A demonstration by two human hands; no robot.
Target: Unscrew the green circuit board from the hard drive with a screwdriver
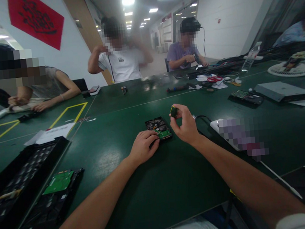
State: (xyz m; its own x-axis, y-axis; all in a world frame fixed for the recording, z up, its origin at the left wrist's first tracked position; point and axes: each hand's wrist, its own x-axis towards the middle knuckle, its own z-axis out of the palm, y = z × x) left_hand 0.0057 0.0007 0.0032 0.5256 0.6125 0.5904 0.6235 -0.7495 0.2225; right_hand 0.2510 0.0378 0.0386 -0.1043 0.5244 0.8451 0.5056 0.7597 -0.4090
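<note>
While the left hand (144, 146) presses flat on the near edge of the hard drive (159, 128) lying on the green counter (154, 193), the right hand (185, 124), just beside it, pinches a small dark tool (174, 111) raised above the drive.

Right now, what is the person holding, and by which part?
The right hand pinches a small dark tool by its top; the left hand steadies the hard drive.

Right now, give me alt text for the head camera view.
A person's left hand rests on a hard drive lying circuit board up on a green table, while the right hand pinches a small dark tool above it. Three other people sit across the table.
</note>
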